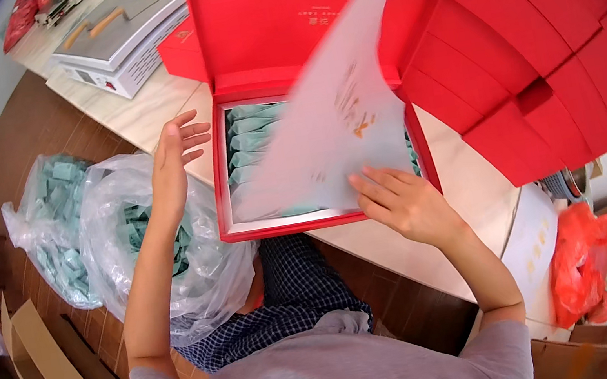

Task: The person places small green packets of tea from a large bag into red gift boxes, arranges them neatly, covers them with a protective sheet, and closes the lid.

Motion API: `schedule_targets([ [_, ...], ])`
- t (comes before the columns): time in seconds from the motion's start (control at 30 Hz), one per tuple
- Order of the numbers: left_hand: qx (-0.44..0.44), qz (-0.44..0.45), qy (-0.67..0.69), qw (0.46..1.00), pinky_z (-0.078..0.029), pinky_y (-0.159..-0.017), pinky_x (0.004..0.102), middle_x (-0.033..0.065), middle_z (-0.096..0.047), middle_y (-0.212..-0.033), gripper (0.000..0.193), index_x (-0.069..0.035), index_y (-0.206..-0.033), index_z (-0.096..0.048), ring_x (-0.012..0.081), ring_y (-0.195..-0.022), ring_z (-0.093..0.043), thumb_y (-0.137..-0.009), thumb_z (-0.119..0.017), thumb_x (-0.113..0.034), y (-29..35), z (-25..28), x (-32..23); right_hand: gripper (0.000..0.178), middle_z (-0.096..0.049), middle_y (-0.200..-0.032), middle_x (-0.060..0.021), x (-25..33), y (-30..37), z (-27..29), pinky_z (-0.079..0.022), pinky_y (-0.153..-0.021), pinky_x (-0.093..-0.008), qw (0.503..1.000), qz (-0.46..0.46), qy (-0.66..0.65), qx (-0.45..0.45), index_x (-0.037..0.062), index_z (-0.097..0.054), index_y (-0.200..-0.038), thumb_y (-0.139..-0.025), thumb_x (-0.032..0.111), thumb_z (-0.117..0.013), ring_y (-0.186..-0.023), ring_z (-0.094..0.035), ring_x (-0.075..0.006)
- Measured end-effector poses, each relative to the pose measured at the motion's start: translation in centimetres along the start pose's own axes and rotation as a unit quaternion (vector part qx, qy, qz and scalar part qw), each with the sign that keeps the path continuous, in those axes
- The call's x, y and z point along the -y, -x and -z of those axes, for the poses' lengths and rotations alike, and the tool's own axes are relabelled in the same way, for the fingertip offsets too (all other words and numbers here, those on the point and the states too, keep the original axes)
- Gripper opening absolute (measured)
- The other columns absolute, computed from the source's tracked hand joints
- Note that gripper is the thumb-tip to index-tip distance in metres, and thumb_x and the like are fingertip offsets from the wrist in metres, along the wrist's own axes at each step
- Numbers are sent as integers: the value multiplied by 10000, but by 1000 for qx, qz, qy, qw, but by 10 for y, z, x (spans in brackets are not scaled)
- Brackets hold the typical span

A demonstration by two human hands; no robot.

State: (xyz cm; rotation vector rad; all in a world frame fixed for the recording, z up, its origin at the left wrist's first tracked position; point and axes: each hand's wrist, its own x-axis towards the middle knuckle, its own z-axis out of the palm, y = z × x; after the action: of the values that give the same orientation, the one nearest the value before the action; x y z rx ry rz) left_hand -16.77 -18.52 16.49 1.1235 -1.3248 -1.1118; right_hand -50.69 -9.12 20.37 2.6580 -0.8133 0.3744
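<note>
A red gift box point(332, 220) stands on the table in front of me with its lid point(244, 16) raised at the far side. Rows of pale green wrapped packets point(248, 140) lie inside it. My right hand point(407, 203) holds a thin translucent printed sheet point(325, 122) by its near right edge. The sheet slants over the box, its far corner lifted up against the lid, and hides most of the packets. Just off the box's left wall is my left hand point(175, 156), empty, with its fingers apart.
Stacked red boxes point(517, 36) rise at the right of the marble-patterned table point(479, 193). A white machine point(125, 43) sits far left. Plastic bags of green packets point(66, 243) stand left of my legs. A cardboard box point(53, 364) is lower left, an orange-red bag point(582, 256) right.
</note>
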Motion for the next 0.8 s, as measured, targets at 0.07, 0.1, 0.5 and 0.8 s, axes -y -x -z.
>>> schedule_targets([
  [0.07,-17,15,-10,1000,-420,-920,340,107,-592,-1162,599,-45,-1305,-464,192,-1068,-563,-992,-261,-514,5,1,-1,181,-630,-1096,-136,-6,10,-5,-525,-784,-345,1000,15,3,25,26,-591,-876,-720,118,-591,-972,-619,-264],
  [0.1,-22,29,-10,999,-419,-920,339,110,-584,-1176,605,-47,-1307,-464,191,-1072,-560,-991,-256,-520,6,1,-1,181,-630,-1096,-136,-8,17,-5,-525,-784,-345,1000,17,0,22,26,-591,-876,-720,118,-591,-972,-619,-264],
  [0.5,52,-129,-115,984,-274,-1080,371,183,-430,-1351,553,-12,-1395,-339,276,-1279,-400,-974,-420,-361,19,-43,-17,261,-628,-1135,-124,-23,27,-1,-505,-765,-337,994,-51,-32,87,45,-624,-986,-734,113,-606,-987,-613,-252],
  [0.8,29,-127,-399,908,-302,-1068,411,217,-323,-1412,532,-34,-1367,-396,374,-1292,-344,-873,-574,-115,22,-36,9,227,-641,-1146,-104,-24,47,-3,-498,-831,-366,975,-160,-131,81,26,-649,-958,-732,12,-628,-1068,-604,-255],
])
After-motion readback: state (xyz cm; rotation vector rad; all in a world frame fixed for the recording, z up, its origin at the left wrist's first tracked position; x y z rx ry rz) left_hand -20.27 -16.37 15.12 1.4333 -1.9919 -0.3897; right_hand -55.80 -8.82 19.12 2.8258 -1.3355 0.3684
